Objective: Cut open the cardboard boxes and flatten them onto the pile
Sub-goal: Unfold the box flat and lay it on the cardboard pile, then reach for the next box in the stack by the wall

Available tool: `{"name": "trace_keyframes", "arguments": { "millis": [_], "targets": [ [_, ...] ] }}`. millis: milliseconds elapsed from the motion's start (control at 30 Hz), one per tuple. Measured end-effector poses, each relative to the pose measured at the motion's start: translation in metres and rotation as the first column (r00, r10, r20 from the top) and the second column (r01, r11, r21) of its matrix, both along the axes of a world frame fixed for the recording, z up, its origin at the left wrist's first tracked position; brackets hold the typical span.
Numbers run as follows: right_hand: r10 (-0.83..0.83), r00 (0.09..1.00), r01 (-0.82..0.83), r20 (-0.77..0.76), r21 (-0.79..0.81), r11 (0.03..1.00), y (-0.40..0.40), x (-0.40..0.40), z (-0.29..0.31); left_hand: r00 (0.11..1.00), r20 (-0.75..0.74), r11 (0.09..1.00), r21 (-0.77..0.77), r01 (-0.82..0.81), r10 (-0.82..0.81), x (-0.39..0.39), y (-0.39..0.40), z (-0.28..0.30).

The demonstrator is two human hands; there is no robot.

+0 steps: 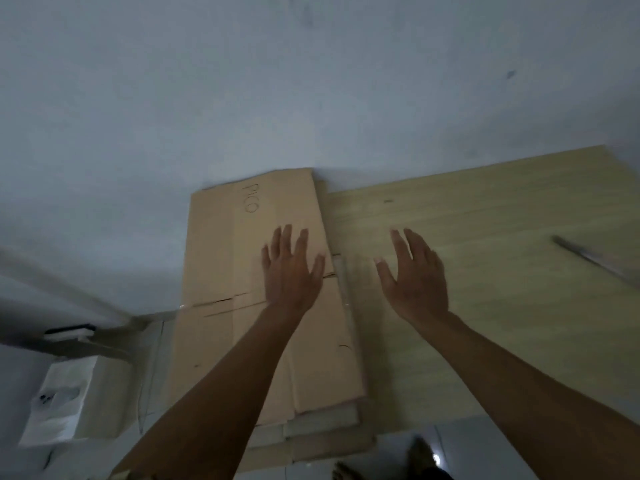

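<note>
Cardboard, flattened, marked "PICO" [256,271], lies on top of the pile [325,427] directly beneath the left hand [292,271]. That hand is spread, fingers straight, holding nothing; whether the palm bears on the sheet or hangs just above it cannot be told. Judged purpose: pressing the panel flat so it sits square. Right hand [414,271] is likewise released, fingers extended, above the bare wooden table [502,306] just right of the pile. A long tool, blurred [588,259], lies well to the right of that hand, probably set aside for cutting.
</note>
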State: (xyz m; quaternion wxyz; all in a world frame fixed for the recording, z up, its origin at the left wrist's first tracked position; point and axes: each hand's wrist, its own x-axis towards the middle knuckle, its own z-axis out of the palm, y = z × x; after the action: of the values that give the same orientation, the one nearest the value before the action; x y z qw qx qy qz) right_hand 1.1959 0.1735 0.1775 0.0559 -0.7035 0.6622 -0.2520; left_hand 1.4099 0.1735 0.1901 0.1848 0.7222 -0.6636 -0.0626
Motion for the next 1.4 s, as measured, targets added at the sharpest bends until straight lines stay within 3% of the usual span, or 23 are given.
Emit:
{"name": "trace_keyframes", "arguments": {
  "millis": [233, 667, 833, 1200, 1400],
  "targets": [
    [-0.244, 0.965, 0.238, -0.094, -0.072, 0.969, 0.039, -0.212, 0.021, 0.944, 0.014, 0.933, -0.142, 0.33, -0.331, -0.208, -0.011, 0.029],
    [-0.533, 0.842, 0.537, -0.087, 0.03, 0.843, 0.148, -0.591, 0.021, 0.76, -0.074, 0.76, -0.163, 0.63, -0.646, -0.616, 0.026, 0.016],
    [-0.567, 0.823, 0.568, -0.047, 0.083, 0.819, 0.134, -0.692, 0.004, 0.736, -0.082, 0.739, -0.125, 0.662, -0.672, -0.731, 0.003, -0.006],
    [-0.575, 0.816, 0.572, -0.052, 0.207, 0.794, 0.008, -0.926, -0.017, 0.723, -0.128, 0.729, 0.001, 0.685, -0.679, -0.981, -0.115, -0.052],
    [-0.543, 0.84, 0.509, -0.017, 0.372, 0.776, -0.061, -1.054, -0.059, 0.819, -0.235, 0.82, 0.119, 0.559, -0.524, -1.099, -0.167, -0.09]
  ]
}}
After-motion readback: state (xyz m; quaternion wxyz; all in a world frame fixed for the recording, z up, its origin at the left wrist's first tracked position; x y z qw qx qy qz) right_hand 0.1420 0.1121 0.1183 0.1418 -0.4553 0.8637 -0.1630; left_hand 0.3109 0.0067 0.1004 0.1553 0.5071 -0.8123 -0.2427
